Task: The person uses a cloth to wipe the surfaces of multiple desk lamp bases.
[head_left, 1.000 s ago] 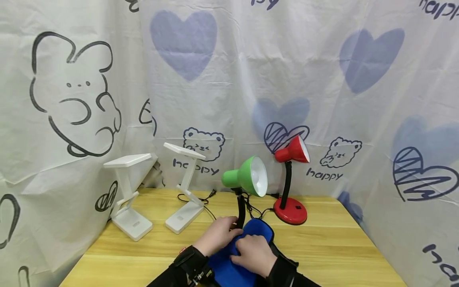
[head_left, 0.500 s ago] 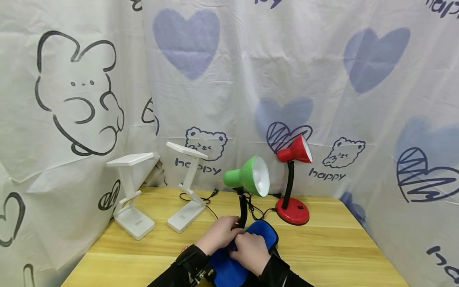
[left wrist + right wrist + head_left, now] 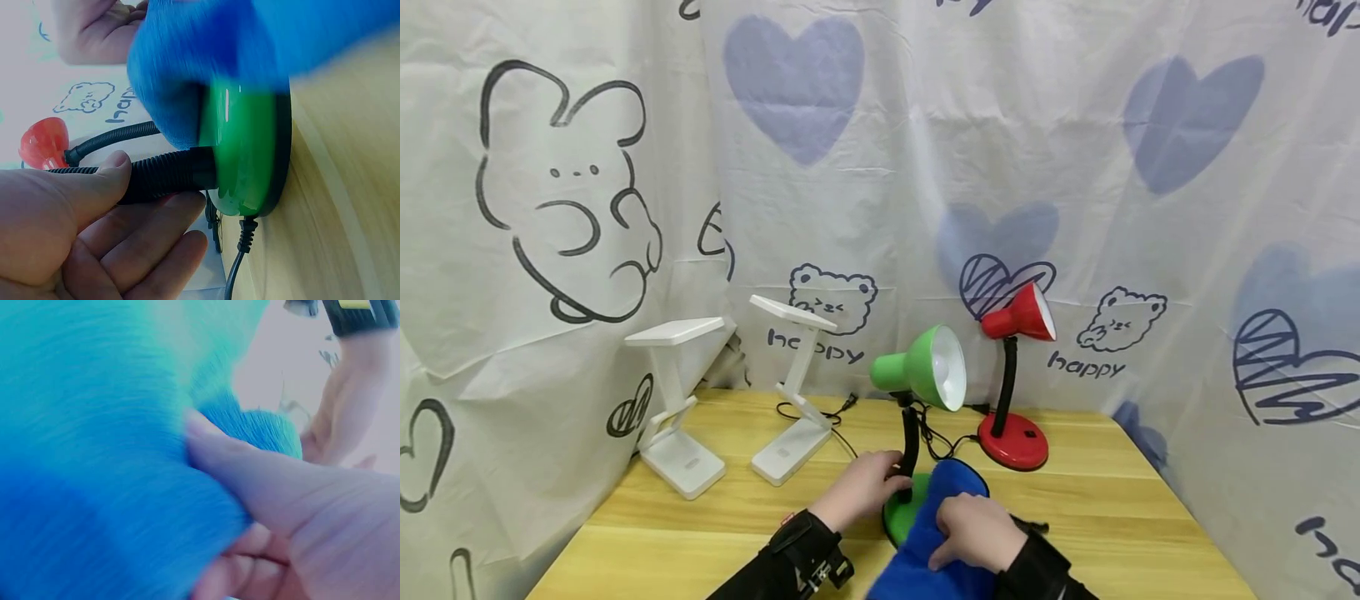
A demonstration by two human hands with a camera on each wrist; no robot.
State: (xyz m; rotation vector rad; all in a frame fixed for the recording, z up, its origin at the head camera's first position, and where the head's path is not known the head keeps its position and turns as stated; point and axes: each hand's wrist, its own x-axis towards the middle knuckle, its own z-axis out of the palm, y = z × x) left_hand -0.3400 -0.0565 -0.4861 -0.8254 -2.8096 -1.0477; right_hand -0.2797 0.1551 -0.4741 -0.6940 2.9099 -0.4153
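My left hand point(image 3: 861, 487) holds the black ribbed neck point(image 3: 164, 176) of a green desk lamp point(image 3: 917, 371), thumb on one side and fingers on the other in the left wrist view. Bunched in my right hand point(image 3: 977, 533) is a fuzzy blue cloth point(image 3: 917, 554), pinched between thumb and fingers. The cloth lies over the right part of the lamp's round green base point(image 3: 240, 147) and hides it there. On the left, the base shows in the head view. Motion blurs the cloth in the left wrist view.
Behind stands a red desk lamp point(image 3: 1013, 442), its head turned right. Two white folding lamps point(image 3: 681, 462) are at the left. Black cords point(image 3: 936, 442) lie behind the green lamp. A printed curtain point(image 3: 895, 200) encloses the wooden table point(image 3: 1105, 517).
My right hand first slid left toward the neck, then moved right with the cloth, exposing the left part of the green base. The left hand keeps its hold on the neck.
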